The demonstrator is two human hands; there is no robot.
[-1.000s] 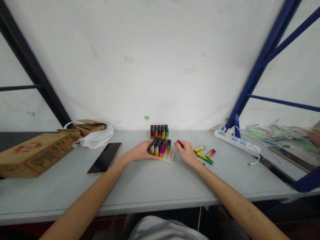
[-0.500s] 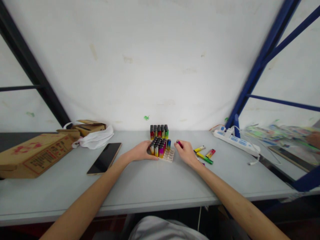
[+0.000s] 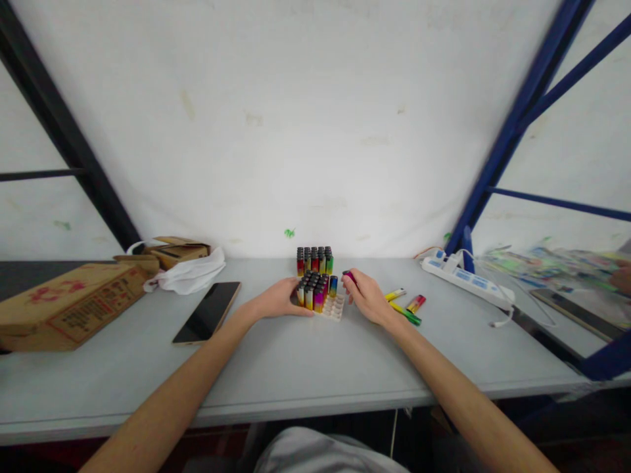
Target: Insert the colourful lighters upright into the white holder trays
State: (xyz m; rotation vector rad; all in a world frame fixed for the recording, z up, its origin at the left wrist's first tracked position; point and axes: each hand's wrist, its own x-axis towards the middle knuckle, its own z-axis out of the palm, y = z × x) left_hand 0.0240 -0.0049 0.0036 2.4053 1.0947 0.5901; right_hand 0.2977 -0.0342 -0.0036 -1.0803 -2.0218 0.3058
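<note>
A pale tray with round holes lies on the table, its left part filled with upright lighters with black tops and bright bodies. My left hand wraps round the tray's left side, thumb along the front and fingers behind. Between the fingertips of my right hand is a pinkish-purple lighter, held tilted just right of the tray. Behind stands a second block of upright lighters. Several loose lighters lie to the right, among them a green one and a red one.
A black phone rests left of my left hand. Further left are a cardboard box and a white plastic bag. A power strip lies at the right, near a blue frame post. Another person's hand shows at the far right edge.
My right hand has risen slightly, and the lighter in it is turned to stand more upright. My left hand has stayed by the tray.
</note>
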